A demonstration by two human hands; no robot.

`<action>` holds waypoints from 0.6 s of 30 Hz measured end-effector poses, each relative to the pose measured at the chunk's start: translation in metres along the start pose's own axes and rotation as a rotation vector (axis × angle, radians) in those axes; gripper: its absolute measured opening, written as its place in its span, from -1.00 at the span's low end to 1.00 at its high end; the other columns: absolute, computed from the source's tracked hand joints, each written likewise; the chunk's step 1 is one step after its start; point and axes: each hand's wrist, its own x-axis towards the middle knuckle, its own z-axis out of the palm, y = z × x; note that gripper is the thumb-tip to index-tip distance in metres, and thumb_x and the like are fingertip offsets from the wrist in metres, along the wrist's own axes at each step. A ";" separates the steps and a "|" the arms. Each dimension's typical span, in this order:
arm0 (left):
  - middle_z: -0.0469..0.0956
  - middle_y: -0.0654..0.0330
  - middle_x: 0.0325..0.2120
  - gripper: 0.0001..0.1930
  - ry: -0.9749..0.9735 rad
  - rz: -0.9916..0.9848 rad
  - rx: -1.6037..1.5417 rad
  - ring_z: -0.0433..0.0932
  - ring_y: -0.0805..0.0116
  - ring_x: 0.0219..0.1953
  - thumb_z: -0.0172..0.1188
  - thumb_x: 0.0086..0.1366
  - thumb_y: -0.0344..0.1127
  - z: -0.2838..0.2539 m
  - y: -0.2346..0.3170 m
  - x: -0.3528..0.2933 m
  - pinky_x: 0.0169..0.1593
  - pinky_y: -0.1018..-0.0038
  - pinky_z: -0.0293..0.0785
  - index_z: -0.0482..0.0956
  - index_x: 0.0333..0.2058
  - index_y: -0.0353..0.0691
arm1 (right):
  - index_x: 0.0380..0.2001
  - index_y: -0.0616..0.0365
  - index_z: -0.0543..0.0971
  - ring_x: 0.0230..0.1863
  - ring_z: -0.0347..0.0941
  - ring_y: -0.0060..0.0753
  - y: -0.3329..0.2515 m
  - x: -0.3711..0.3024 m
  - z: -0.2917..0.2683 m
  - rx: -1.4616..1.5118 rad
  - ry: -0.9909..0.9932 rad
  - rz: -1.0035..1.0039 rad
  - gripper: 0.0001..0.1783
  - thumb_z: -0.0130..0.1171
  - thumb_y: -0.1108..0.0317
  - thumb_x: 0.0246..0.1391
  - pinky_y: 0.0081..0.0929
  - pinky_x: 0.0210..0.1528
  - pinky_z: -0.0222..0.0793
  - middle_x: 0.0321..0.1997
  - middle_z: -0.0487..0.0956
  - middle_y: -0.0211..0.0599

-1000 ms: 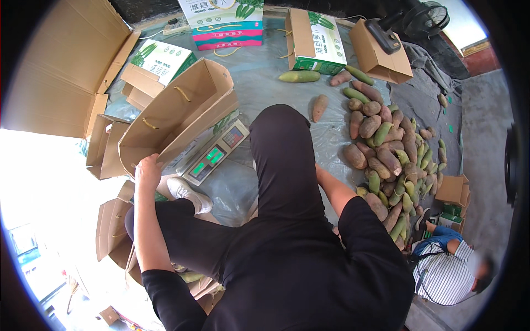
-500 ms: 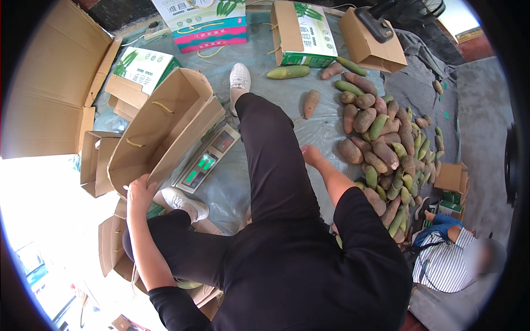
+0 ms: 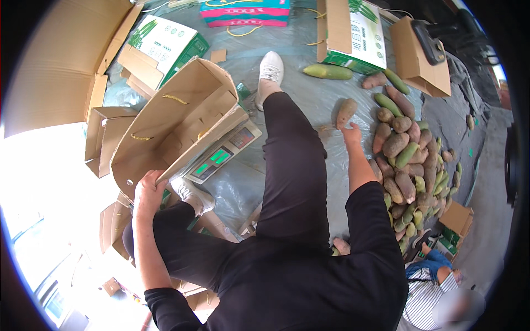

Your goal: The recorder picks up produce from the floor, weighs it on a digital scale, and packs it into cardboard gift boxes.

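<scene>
My left hand (image 3: 149, 189) grips the near rim of a long, open cardboard box (image 3: 165, 118) with yellow cord handles. The part of the box that shows inside is bare cardboard. It stands tilted in view over a digital scale (image 3: 223, 153) with green lit displays, hiding most of the scale. My right hand (image 3: 351, 134) reaches to the near end of a single reddish-brown root (image 3: 346, 112), shaped like a sweet potato, lying on the plastic sheet. Its fingers are apart at that end; whether they touch it is hard to see.
A large pile of brown roots and green radishes (image 3: 407, 153) lies on the right. One green radish (image 3: 328, 71) rests farther off beside a white-and-green carton (image 3: 364, 36). More cartons (image 3: 160, 47) stand at left. A person in a striped top (image 3: 428, 298) sits lower right.
My right hand has moved forward from beside my leg to the single root. My left hand still holds the box rim. The whole view has shifted.
</scene>
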 end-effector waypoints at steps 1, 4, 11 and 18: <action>0.54 0.06 -0.36 -0.79 0.006 -0.021 0.005 0.54 0.05 -0.27 0.15 0.08 -0.44 -0.003 0.001 -0.001 -0.17 0.33 0.43 0.57 -0.26 -0.27 | 0.08 0.20 0.36 -0.17 0.52 -0.17 -0.009 0.002 0.001 0.022 0.044 0.016 -0.24 0.35 0.27 -0.28 -0.35 -0.11 0.41 -0.24 0.58 -0.04; 0.54 0.06 -0.35 -0.80 -0.024 -0.066 0.014 0.53 0.05 -0.27 0.15 0.09 -0.43 -0.010 0.002 -0.004 -0.16 0.34 0.43 0.57 -0.26 -0.27 | 0.13 0.26 0.28 0.07 0.39 0.01 -0.034 0.001 0.000 0.047 0.040 0.014 -0.06 0.36 0.11 -0.39 -0.28 0.12 0.27 0.00 0.46 0.15; 0.50 0.07 -0.37 -0.80 -0.044 -0.089 -0.012 0.51 0.04 -0.26 0.14 0.11 -0.43 -0.010 0.009 0.002 -0.17 0.33 0.43 0.57 -0.25 -0.25 | 0.24 0.23 0.08 0.22 0.20 0.09 -0.060 0.026 -0.005 0.009 0.145 0.077 0.14 0.39 0.06 -0.43 -0.24 0.23 0.15 0.18 0.26 0.18; 0.50 0.07 -0.38 -0.79 -0.063 -0.081 -0.025 0.51 0.03 -0.27 0.13 0.10 -0.44 -0.016 0.011 0.001 -0.17 0.30 0.43 0.57 -0.25 -0.25 | 0.18 0.29 0.12 0.15 0.31 0.07 -0.081 0.033 0.004 -0.103 0.131 -0.011 0.01 0.34 0.22 -0.39 -0.28 0.19 0.22 0.09 0.37 0.17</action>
